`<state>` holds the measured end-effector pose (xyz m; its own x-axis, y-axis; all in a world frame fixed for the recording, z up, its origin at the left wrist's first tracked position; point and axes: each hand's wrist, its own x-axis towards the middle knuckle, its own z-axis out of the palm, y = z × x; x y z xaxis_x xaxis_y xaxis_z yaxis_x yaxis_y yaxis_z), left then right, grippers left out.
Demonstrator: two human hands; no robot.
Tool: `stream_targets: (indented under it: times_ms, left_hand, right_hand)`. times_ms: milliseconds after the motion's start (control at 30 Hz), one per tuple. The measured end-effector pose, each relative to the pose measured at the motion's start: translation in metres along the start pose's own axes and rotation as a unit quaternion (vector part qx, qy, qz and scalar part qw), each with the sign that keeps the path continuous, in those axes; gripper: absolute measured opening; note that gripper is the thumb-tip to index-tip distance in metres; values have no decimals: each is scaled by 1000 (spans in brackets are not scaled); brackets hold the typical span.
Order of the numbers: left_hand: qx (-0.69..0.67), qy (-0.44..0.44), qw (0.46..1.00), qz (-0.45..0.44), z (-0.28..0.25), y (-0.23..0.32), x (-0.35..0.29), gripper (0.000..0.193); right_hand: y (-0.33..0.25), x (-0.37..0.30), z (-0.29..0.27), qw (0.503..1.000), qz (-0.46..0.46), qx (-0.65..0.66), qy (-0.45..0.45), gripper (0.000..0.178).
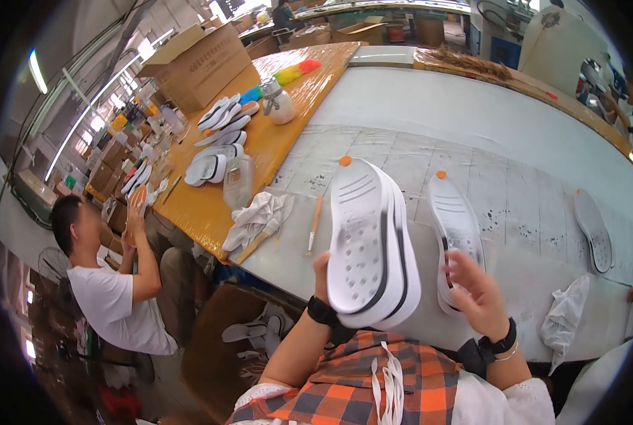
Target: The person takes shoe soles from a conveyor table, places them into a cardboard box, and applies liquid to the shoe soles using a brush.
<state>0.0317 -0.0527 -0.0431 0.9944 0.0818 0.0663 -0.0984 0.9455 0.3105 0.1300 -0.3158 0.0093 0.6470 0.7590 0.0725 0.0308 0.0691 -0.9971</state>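
A stack of white shoe soles, with dark side stripes and an orange dot at the toe of the top one, is held tilted up in front of me. My left hand grips the stack along its left edge; most of its fingers are hidden behind the soles. Another white sole with an orange dot lies on the table to the right. Over that sole's near end is my right hand, open with bent fingers and thumb apart. Whether its fingertips touch the sole I cannot tell.
Farther right lies a single sole, near a crumpled white bag. To the left are a brush, a white rag, a clear jar and piled soles. A seated co-worker handles a sole at far left.
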Motion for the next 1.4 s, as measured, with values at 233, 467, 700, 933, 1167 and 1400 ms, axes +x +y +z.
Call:
stream_targets:
  times_ms: [233, 467, 700, 933, 1167, 1400]
  left_hand:
    - [51, -99, 994, -3, -9, 3, -21, 83]
    - [311, 110, 944, 14, -31, 13, -37, 45]
    - [-91, -73, 993, -4, -14, 7, -51, 53]
    - [1, 69, 998, -4, 8, 15, -59, 54]
    - [-81, 65, 992, 67, -50, 14, -102, 44]
    - [82, 252, 946, 187, -37, 45, -137, 39]
  right_hand:
    - [26, 10, 59, 941, 60, 250, -219, 100]
    - [32, 21, 73, 969, -17, 83, -233, 101]
    - [33, 19, 77, 873, 64, 464, -136, 108]
    - [32, 23, 83, 954, -28, 215, -209, 106]
    - [10, 37, 98, 948, -101, -76, -290, 75]
    - [25, 35, 87, 949, -71, -115, -286, 42]
